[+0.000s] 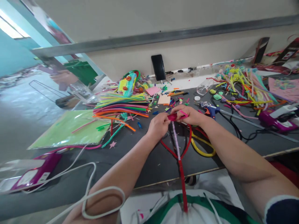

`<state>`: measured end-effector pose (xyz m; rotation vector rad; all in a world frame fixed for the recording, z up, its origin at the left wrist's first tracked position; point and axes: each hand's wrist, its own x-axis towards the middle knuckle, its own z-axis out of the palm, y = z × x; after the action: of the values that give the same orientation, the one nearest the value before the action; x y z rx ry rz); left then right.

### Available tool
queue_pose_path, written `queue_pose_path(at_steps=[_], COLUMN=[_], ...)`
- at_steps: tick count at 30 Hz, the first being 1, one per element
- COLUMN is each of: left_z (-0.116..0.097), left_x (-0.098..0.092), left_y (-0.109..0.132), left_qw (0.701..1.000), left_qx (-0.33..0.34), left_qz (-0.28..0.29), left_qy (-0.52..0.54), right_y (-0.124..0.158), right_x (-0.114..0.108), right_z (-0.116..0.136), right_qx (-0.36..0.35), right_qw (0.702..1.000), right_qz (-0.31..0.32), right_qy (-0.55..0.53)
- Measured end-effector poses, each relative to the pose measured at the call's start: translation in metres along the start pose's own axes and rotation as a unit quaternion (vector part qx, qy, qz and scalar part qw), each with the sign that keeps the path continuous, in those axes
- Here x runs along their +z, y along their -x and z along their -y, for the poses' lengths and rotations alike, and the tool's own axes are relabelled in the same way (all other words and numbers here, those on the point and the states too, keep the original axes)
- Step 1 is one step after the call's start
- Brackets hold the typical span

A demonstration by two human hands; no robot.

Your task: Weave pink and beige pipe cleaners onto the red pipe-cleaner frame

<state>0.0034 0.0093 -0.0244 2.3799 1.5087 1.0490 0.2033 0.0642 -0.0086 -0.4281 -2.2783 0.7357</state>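
Note:
My left hand [158, 125] and my right hand [189, 115] meet over the dark table [151, 161], both pinched on a pink pipe cleaner piece [173, 117] at the top of a craft shape. That shape is a red pipe cleaner loop [188, 144] with a lilac pipe cleaner [176, 141] down its middle and a red stem [183, 183] running toward my lap. A yellow pipe cleaner loop [202, 151] lies just right of it.
A stack of coloured pipe cleaners [121, 105] and a green sheet [67, 127] lie to the left. A tangle of pipe cleaners [243, 84], a glue gun [211, 109] and black cables lie to the right. A phone [158, 67] leans on the wall. White cable [91, 186] crosses my left forearm.

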Motion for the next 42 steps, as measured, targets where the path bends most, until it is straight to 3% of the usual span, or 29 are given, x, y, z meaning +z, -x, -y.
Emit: queue_pose_path(at_steps=[6, 13, 19, 31, 35, 42], left_z=[0.001, 0.003, 0.005, 0.001, 0.000, -0.004], left_x=[-0.002, -0.001, 0.002, 0.000, 0.001, 0.000], left_y=[-0.002, -0.004, -0.001, 0.000, 0.001, 0.002], left_qw=[0.999, 1.000, 1.000, 0.991, 0.986, 0.984], left_qx=[-0.032, -0.005, 0.002, -0.087, -0.104, -0.096], left_qz=[0.007, 0.007, 0.013, 0.073, 0.081, 0.085], left_qy=[0.016, 0.023, 0.013, -0.077, -0.102, -0.125], right_y=[-0.001, 0.001, 0.000, -0.001, -0.002, -0.003], right_x=[-0.001, 0.000, 0.003, 0.013, 0.016, 0.017], right_z=[-0.002, -0.008, -0.005, -0.013, -0.012, -0.008], right_qx=[-0.025, -0.008, -0.013, -0.009, -0.021, 0.019], right_qw=[0.999, 0.995, 0.995, 0.998, 0.994, 0.986], right_qz=[0.013, -0.014, -0.008, 0.005, 0.002, 0.018], right_qy=[0.020, 0.103, 0.100, 0.067, 0.108, 0.163])
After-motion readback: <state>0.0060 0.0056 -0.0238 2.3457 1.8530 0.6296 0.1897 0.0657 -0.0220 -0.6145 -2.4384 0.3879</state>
